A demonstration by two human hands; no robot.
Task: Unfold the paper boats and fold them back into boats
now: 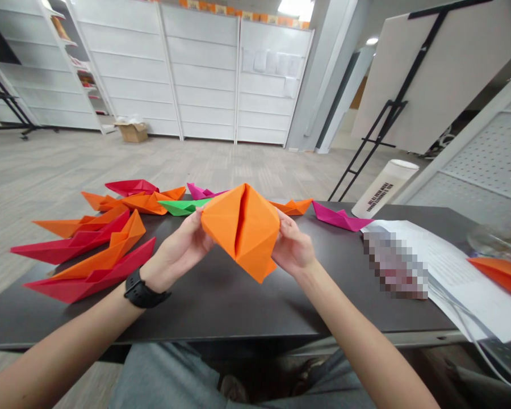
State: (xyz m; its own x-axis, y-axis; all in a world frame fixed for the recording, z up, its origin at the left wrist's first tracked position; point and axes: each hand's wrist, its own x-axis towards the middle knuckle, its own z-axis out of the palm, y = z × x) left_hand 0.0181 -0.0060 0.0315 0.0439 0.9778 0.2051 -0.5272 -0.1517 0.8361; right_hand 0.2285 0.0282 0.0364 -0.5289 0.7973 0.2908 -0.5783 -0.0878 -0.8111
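An orange sheet of folded paper (255, 233) is held up above the dark table (221, 309), its middle crease standing slightly apart. My left hand (185, 250), with a black watch on the wrist, grips its left corner. At the right edge my right hand (296, 244) pinches the paper between thumb and fingers. Some fingertips of both hands are hidden behind the paper. Just beyond the left hand lies a green paper boat (181, 208), partly covered by the folded paper. A magenta paper boat (340, 217) rests past the right hand.
Several red and orange paper boats (89, 278) crowd the table's left side. Another orange boat (296, 208) sits at the back. On the right stand a white cylinder (385, 187), printed sheets (464, 284), a cable (472, 335) and an orange folded paper piece (505, 275).
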